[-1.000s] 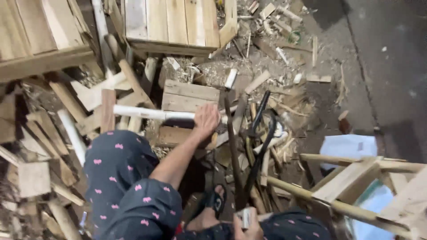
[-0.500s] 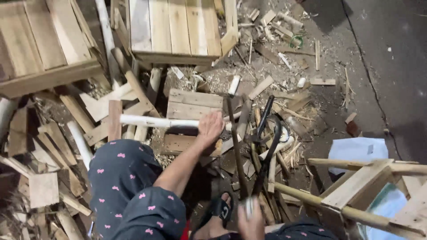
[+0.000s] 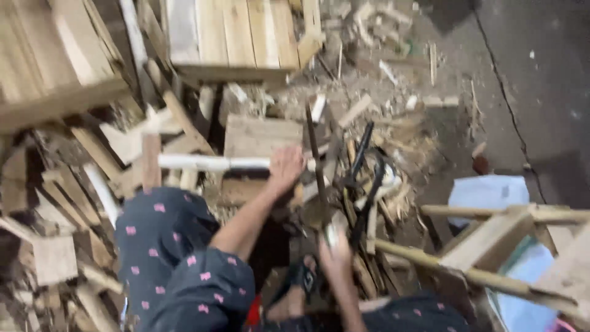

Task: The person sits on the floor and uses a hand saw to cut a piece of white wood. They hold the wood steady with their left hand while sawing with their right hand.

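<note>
Pressing the pale pole (image 3: 209,163) at frame centre, the left hand (image 3: 286,167) grips it; the right hand (image 3: 335,249) clasps a saw (image 3: 316,166), its cut seemingly unfinished.

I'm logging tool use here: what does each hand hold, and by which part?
Left hand holds the white pole near its end on the wooden block. Right hand holds a long dark blade by its lower handle end.
</note>
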